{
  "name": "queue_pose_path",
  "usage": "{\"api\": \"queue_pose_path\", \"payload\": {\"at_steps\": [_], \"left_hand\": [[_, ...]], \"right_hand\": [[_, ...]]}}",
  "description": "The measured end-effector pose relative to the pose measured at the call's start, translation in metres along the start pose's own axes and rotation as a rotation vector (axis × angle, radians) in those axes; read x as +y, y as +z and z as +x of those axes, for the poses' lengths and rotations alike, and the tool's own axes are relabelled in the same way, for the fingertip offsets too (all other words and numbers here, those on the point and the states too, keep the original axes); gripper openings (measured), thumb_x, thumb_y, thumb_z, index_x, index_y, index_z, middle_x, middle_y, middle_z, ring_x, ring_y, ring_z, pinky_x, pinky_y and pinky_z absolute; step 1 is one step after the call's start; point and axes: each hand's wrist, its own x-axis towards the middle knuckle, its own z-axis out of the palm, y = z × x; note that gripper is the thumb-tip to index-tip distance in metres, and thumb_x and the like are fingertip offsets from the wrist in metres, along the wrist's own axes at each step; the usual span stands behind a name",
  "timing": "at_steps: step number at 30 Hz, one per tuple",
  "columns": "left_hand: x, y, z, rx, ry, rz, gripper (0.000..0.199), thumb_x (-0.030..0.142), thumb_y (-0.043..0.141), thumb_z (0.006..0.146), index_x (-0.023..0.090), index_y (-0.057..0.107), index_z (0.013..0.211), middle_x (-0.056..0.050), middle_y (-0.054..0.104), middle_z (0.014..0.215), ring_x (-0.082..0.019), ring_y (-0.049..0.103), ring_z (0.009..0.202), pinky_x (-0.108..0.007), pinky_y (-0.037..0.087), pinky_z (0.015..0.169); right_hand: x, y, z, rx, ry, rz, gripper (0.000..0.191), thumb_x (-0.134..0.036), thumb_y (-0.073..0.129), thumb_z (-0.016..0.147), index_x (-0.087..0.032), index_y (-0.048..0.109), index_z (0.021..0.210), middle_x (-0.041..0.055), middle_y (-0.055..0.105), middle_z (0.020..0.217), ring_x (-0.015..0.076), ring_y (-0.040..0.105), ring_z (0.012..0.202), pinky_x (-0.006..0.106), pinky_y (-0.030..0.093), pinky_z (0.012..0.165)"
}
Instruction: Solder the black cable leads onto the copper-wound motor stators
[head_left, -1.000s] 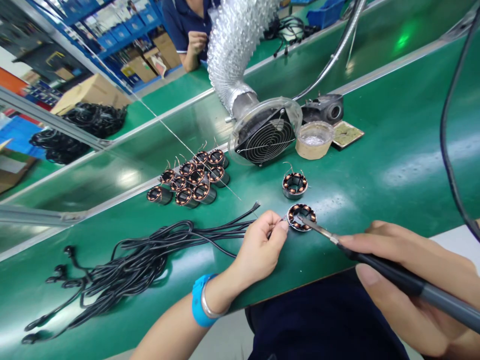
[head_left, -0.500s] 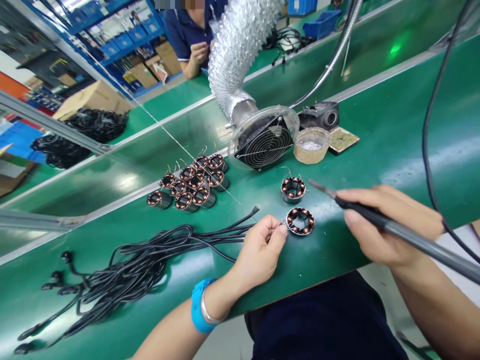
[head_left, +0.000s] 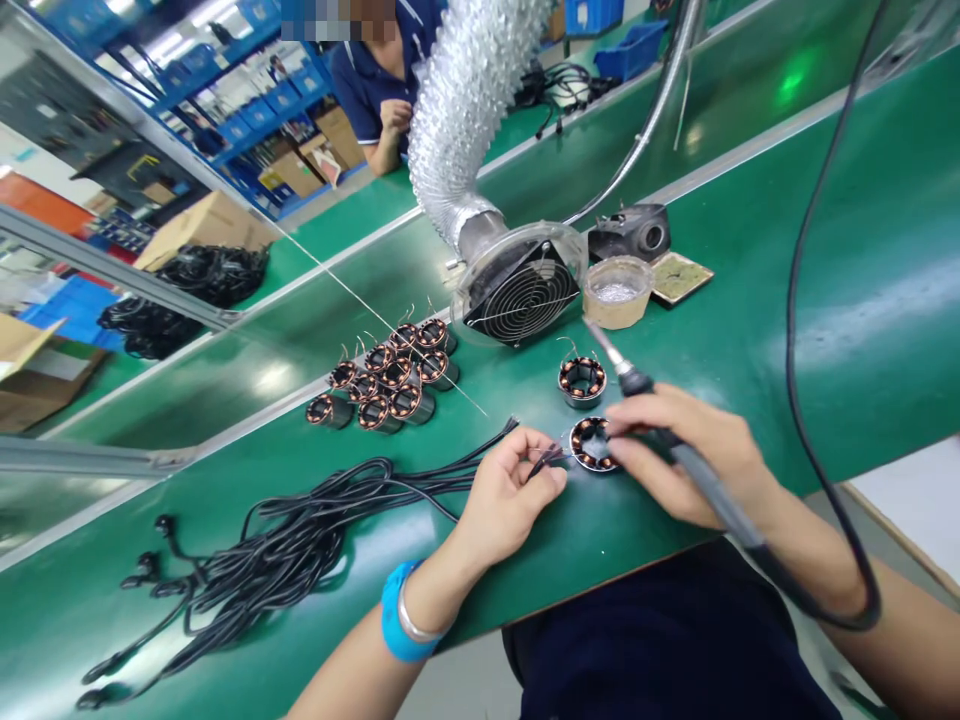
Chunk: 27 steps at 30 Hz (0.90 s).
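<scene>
My left hand (head_left: pixel 510 490) pinches the stripped end of a black cable (head_left: pixel 546 460), whose thin wires reach the near copper-wound ring (head_left: pixel 582 455). That ring lies on the green table. My right hand (head_left: pixel 690 455) is wrapped round a soldering iron (head_left: pixel 701 475), its tip pointing up and left above the table. The fingertips of this hand are at the right edge of the near ring and partly cover it. Just behind stands a second copper-wound ring (head_left: pixel 581 382) with thin wires sticking up.
Several wound cores (head_left: pixel 396 375) stand at the centre left, above a bundle of black cables (head_left: pixel 285 540). A fume fan (head_left: pixel 525 295) on a silver duct, a round tub (head_left: pixel 617 290) and an iron holder (head_left: pixel 634 235) stand behind. A person (head_left: pixel 382 90) sits across the table.
My right hand has moved left to the near ring, and the iron now points more upward. The fingers of my left hand have loosened slightly, showing more of the cable end. The view has shifted slightly.
</scene>
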Motion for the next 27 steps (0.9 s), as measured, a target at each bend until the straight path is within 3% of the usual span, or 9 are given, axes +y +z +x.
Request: {"api": "queue_pose_path", "payload": {"at_steps": [3,7,12,19,27], "left_hand": [[0.001,-0.003,0.002,0.056,0.036,0.069,0.041,0.047,0.079,0.072,0.017,0.053,0.079,0.007,0.046,0.062,-0.006,0.037,0.053,-0.019,0.032,0.052],[0.0,-0.003,0.004,0.075,0.047,0.146,0.04,0.049,0.078,0.073,0.014,0.061,0.077,0.002,0.054,0.065,-0.009,0.043,0.061,-0.021,0.036,0.057],[-0.003,-0.002,0.003,0.066,0.04,0.18,0.042,0.053,0.076,0.074,0.012,0.067,0.076,0.001,0.053,0.064,-0.009,0.041,0.06,-0.021,0.034,0.056],[-0.002,-0.007,0.003,0.095,-0.043,0.028,0.046,0.056,0.081,0.066,0.014,0.061,0.071,0.007,0.043,0.05,-0.003,0.026,0.041,-0.02,0.019,0.042],[0.003,0.003,0.001,0.111,-0.089,0.05,0.04,0.048,0.085,0.061,0.012,0.071,0.069,0.001,0.059,0.058,-0.007,0.044,0.053,-0.02,0.037,0.054]], "right_hand": [[-0.011,0.015,0.001,-0.059,-0.089,0.024,0.023,-0.01,0.06,0.086,-0.019,0.061,0.108,0.0024,0.068,0.084,0.0172,0.061,0.075,0.031,0.049,0.068],[-0.006,0.023,-0.002,-0.052,-0.104,0.015,0.024,-0.008,0.055,0.088,-0.019,0.059,0.109,0.0023,0.067,0.081,0.017,0.058,0.073,0.032,0.043,0.068],[0.0,0.023,-0.007,-0.048,-0.129,0.097,0.028,-0.006,0.06,0.087,-0.017,0.058,0.113,0.0022,0.067,0.082,0.0162,0.059,0.073,0.033,0.043,0.07],[-0.002,0.02,-0.01,-0.041,-0.139,0.151,0.028,-0.004,0.06,0.085,-0.018,0.059,0.109,0.0032,0.069,0.086,0.0144,0.058,0.069,0.032,0.044,0.068],[0.0,0.019,-0.016,-0.055,-0.123,0.198,0.028,-0.003,0.063,0.083,-0.018,0.061,0.106,0.0031,0.067,0.081,0.0144,0.058,0.066,0.032,0.042,0.066]]}}
